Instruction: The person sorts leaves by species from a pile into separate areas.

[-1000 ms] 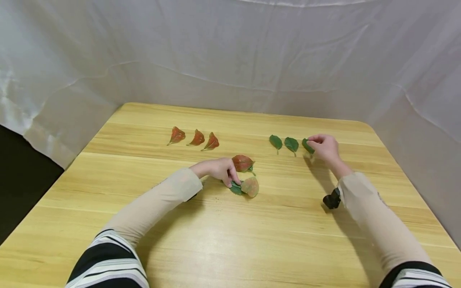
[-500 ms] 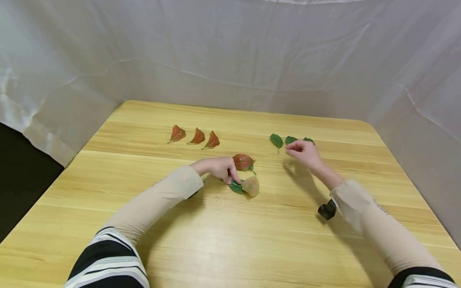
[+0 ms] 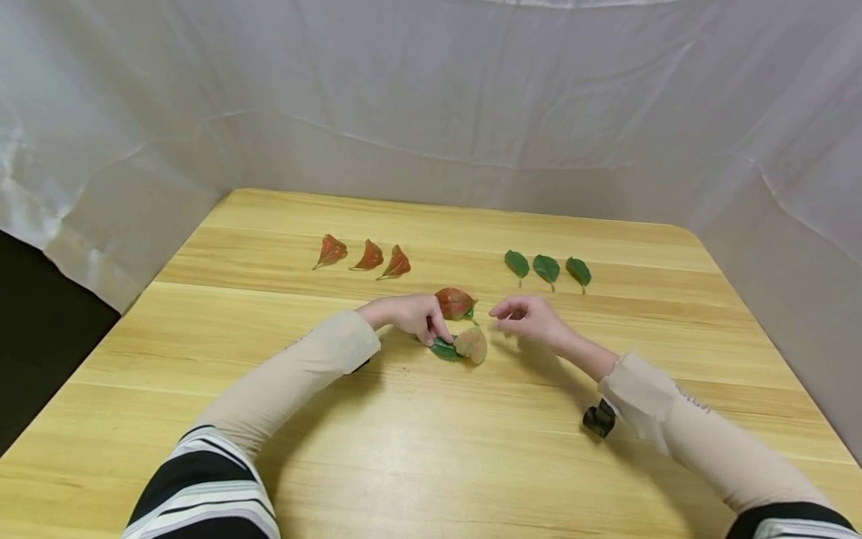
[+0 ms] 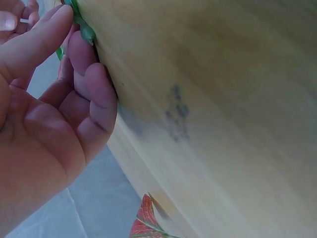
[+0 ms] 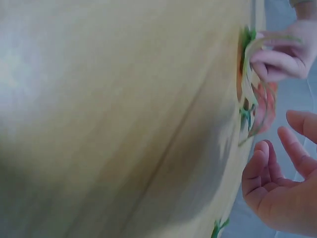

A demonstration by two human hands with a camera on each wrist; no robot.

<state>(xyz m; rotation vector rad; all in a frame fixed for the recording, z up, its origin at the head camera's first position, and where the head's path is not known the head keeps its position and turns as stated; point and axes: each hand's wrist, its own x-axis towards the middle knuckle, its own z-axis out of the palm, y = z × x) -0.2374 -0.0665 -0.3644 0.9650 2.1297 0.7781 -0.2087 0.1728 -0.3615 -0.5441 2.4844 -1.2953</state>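
Observation:
My left hand (image 3: 416, 314) is at the small pile of leaves mid-table. Its thumb and index finger pinch a green leaf (image 3: 443, 349); in the left wrist view a green edge (image 4: 85, 27) shows by the fingertips. A pale, reddish-yellow leaf (image 3: 471, 345) overlaps that green leaf on its right. Just behind lies a larger red leaf (image 3: 454, 302), with a bit of green under its right end. To the right of the pile hovers my right hand (image 3: 532, 320), fingers loosely bent and apart, holding nothing; the right wrist view shows a gap between thumb and fingers (image 5: 292, 144).
Three red, folded-looking leaves (image 3: 368, 255) form a row at the back left of the wooden table (image 3: 431, 449). Three green leaves (image 3: 546, 268) are lined up at the back right. A pale cloth (image 3: 431, 105) hangs behind the table. Each wrist carries a black camera (image 3: 598, 419).
My right hand has let go of the rightmost green leaf in the back row and come left and nearer, to beside the pile. My left hand has stayed at the pile.

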